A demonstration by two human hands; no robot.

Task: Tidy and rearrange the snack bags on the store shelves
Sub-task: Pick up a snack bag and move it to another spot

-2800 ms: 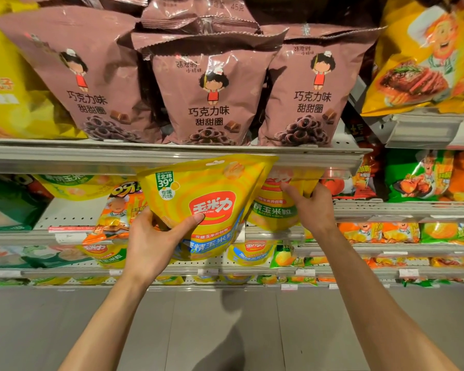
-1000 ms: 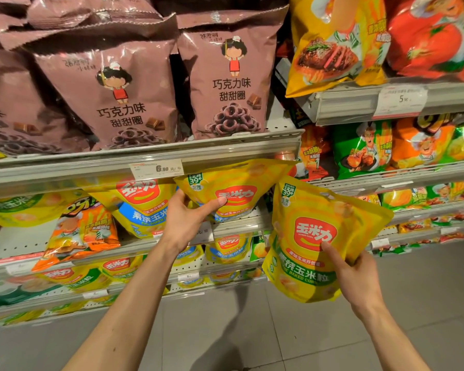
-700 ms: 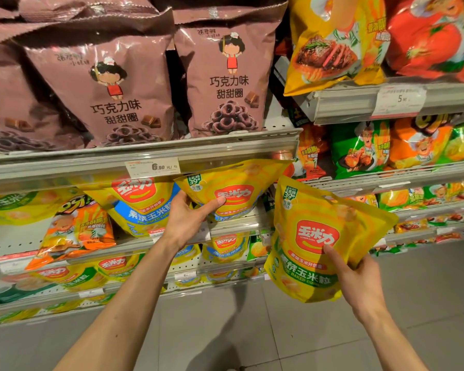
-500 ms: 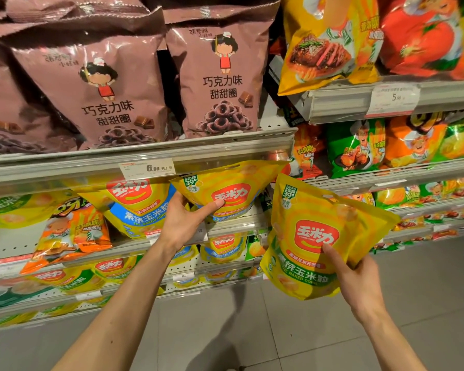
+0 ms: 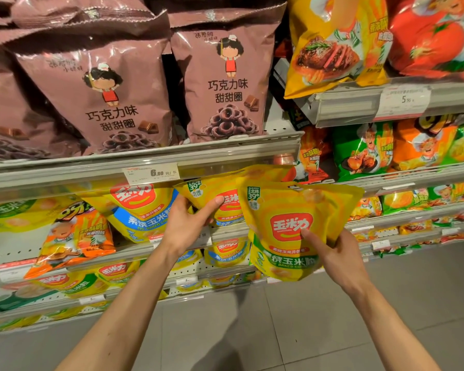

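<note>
1. Left hand is gripping the shelved yellow corn bag, thumb across its front, fingers behind. Prob. bracing or tipping it to open a slot on the second shelf.
2. Right hand is pinching the loose yellow-green corn bag at its lower right, thumb on the logo, holding it upright w/ label facing out, ready to file.
3. Vs 0.5 s ago: loose bag is moving left & up, now overlapping the shelved bag's right edge; left hand is staying put.
</note>
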